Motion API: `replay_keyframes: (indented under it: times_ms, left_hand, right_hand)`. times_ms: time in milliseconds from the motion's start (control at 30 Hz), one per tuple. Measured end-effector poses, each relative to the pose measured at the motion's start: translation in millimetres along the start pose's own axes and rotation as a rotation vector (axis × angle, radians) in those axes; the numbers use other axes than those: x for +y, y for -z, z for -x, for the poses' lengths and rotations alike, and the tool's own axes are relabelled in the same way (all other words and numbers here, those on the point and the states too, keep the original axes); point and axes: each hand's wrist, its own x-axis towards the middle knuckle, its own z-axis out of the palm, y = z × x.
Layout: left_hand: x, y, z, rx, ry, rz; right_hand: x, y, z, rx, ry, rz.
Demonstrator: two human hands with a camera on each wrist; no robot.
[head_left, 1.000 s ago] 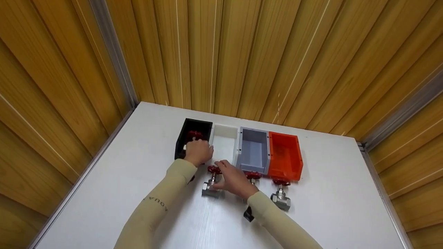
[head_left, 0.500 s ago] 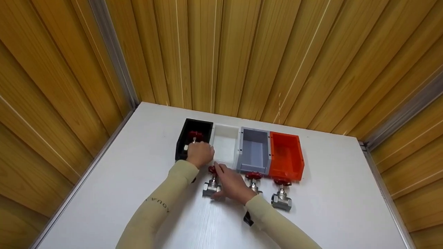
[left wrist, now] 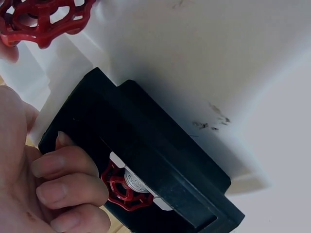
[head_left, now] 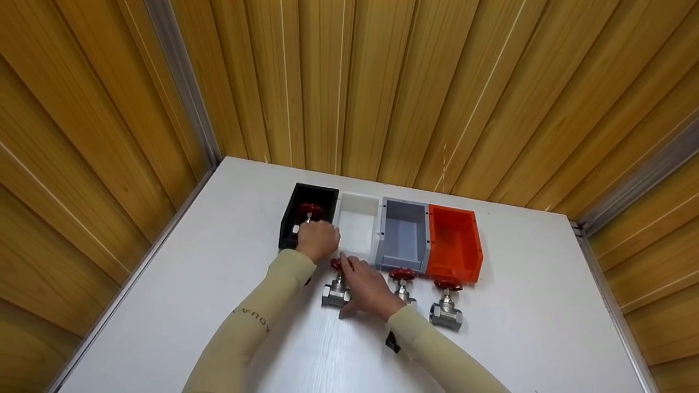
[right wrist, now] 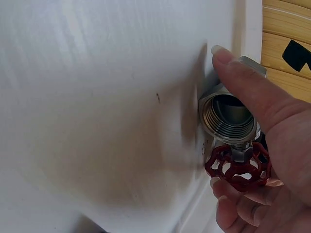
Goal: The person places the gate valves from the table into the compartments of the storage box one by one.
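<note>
Just below the centre of the head view, a silver metal valve with a round red handwheel [head_left: 335,295] is held in the grasp of the right hand [head_left: 370,286], on the white bench [head_left: 218,295] before a row of bins. The thumb lies against the metal body and the other fingers reach round the handwheel; in the right wrist view a threaded port faces the camera. The left hand [head_left: 318,240] is at the front right corner of a black plastic bin [head_left: 288,218], fingers curled; whether they pinch the rim cannot be determined.

The black bin contains a second red-wheeled valve [head_left: 310,209], partly covered by the left hand. To its right, side by side, stand a white plastic bin [head_left: 356,225], a blue-grey plastic bin [head_left: 403,240] and an orange-red plastic bin [head_left: 454,245], inner floors visible. Two further silver valves with red handwheels are on the bench: a middle valve [head_left: 402,275], partly hidden by the right hand, and a rightmost valve [head_left: 446,315], below the orange-red bin in the frame.

Compared with one second earlier, the thumb has moved off the front of the held valve's body to its lower right, and more of the middle valve shows. The left hand's position at the black bin is unchanged.
</note>
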Motion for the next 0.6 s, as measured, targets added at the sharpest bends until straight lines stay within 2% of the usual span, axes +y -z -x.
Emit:
replay_keyframes:
  times_ms: [133,233,600]
  left_hand:
    - [1.4,0.4,0.8,0.015,0.003,-0.018]
    - [1.6,-0.4,1.1,0.009,0.001,-0.021]
    - [-0.1,-0.6,0.3,-0.001,-0.004,-0.007]
  right_hand:
    - [0.0,0.2,0.6,0.016,0.026,0.086]
    - [-0.7,-0.1,0.4,0.022,0.033,0.113]
    - [-4.0,3.6,0.2,-0.021,0.009,0.013]
